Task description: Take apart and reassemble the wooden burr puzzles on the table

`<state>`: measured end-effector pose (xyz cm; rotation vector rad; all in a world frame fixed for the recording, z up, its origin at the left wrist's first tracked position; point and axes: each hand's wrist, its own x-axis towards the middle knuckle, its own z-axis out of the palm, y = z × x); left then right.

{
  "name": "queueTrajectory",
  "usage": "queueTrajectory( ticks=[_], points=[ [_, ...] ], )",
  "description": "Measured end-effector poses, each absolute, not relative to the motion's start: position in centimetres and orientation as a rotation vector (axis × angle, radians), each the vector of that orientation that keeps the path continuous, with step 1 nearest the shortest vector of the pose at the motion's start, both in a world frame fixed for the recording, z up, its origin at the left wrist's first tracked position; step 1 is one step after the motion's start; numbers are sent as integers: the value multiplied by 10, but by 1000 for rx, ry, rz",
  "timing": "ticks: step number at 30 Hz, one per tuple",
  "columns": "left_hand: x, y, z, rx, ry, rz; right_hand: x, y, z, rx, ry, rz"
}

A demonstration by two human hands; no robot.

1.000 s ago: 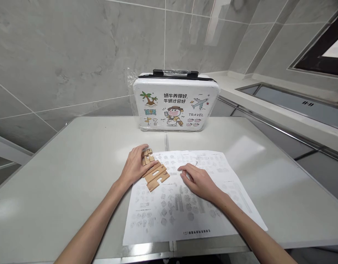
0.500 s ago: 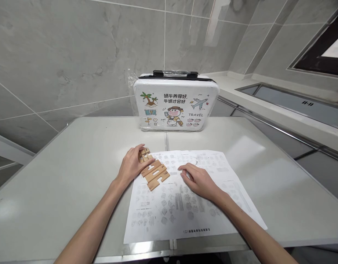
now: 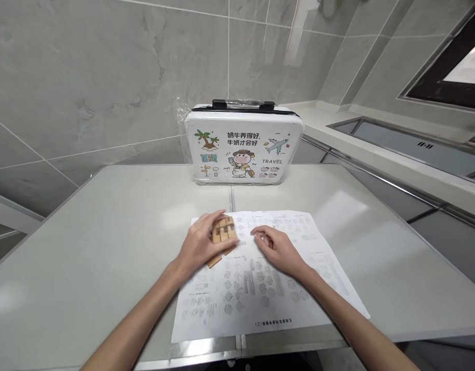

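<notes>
My left hand [image 3: 200, 245] is closed around a small cluster of wooden puzzle blocks [image 3: 224, 231], holding it over the flat notched wooden pieces [image 3: 214, 262], which are mostly hidden under the hand. All of this lies on a printed instruction sheet [image 3: 260, 283] covered with small diagrams. My right hand [image 3: 278, 248] rests palm down on the same sheet just right of the blocks, fingers loosely curled, holding nothing I can see.
A white carry case [image 3: 243, 144] with cartoon travel pictures and a black handle stands upright at the back of the pale table [image 3: 105, 226]. Grey tiled walls rise behind. A ledge and glass panel [image 3: 411, 144] run along the right.
My left hand has carried the block cluster to the right, from the sheet's left edge onto the flat notched pieces, now covering them. The right hand stays put.
</notes>
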<state>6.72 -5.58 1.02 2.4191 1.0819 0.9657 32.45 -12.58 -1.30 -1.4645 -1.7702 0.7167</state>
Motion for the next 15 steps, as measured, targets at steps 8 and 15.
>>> queueTrajectory(
  ticks=[8,15],
  points=[
    [136,-92,0,2659,551,747,339,-114,-26,-1546,-1325,643],
    [133,-78,-10,2665,720,669,338,-115,-20,-1579,-1366,657]
  ],
)
